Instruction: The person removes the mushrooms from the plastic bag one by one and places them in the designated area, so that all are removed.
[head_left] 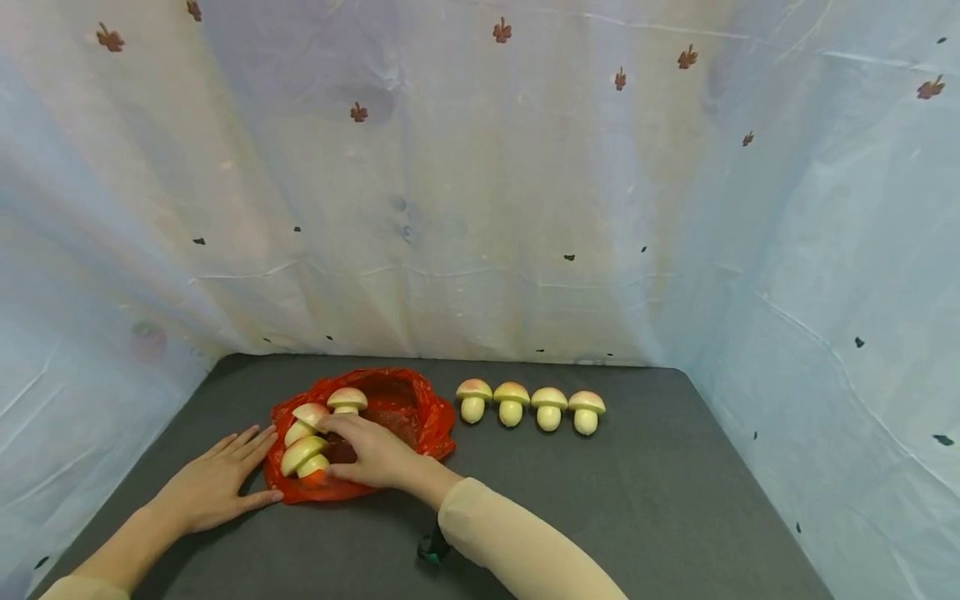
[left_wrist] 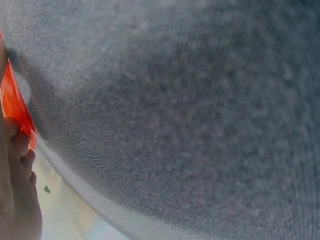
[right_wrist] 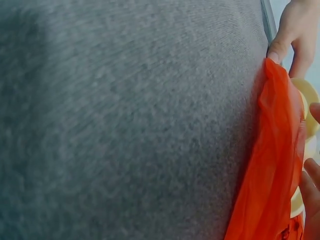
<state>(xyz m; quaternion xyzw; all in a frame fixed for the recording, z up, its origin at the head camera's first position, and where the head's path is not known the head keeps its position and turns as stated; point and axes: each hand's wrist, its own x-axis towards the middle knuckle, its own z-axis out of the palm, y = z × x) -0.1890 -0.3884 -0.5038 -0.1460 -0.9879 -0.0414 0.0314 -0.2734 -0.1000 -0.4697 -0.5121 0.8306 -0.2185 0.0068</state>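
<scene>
A red plastic bag (head_left: 435, 417) lies spread wide on the dark table, with 3 toy mushrooms in its left part. One mushroom (head_left: 347, 400) stands at the back, another (head_left: 298, 432) leans at the left, and the nearest mushroom (head_left: 302, 454) tilts toward the front. Over the bag, my right hand (head_left: 375, 454) has its thumb and fingers spread apart close beside the two left mushrooms; whether the fingertips touch them is hard to see. My left hand (head_left: 213, 483) lies flat, straight fingers and thumb against the bag's left edge.
Right of the bag, several similar mushrooms (head_left: 511, 403) stand in a row. A patterned pale sheet (head_left: 480, 208) surrounds the back and sides of the grey-black table (head_left: 637, 517). Below my right sleeve (head_left: 517, 533) a small dark strap-like item (head_left: 432, 547) shows.
</scene>
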